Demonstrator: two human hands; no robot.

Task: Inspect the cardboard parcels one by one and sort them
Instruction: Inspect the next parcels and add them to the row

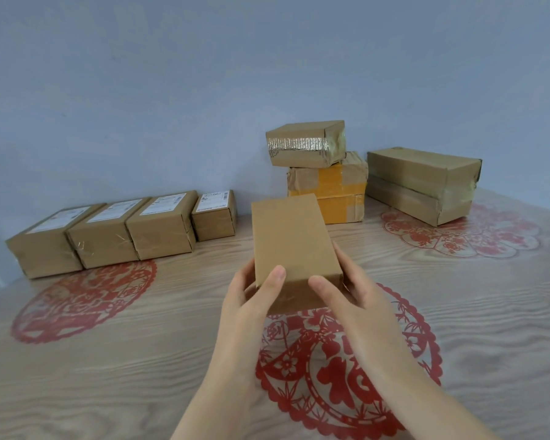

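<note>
The left hand (251, 300) and right hand (359, 300) are holding a plain cardboard parcel (291, 242) over the middle of the counter (108, 392). Each grip is curling round the parcel's near end, with the thumbs pressing on its top face. Four labelled parcels (124, 230) are sitting in a row at far left. Three taped parcels (423, 185) are sitting at far right, two of them stacked.
</note>
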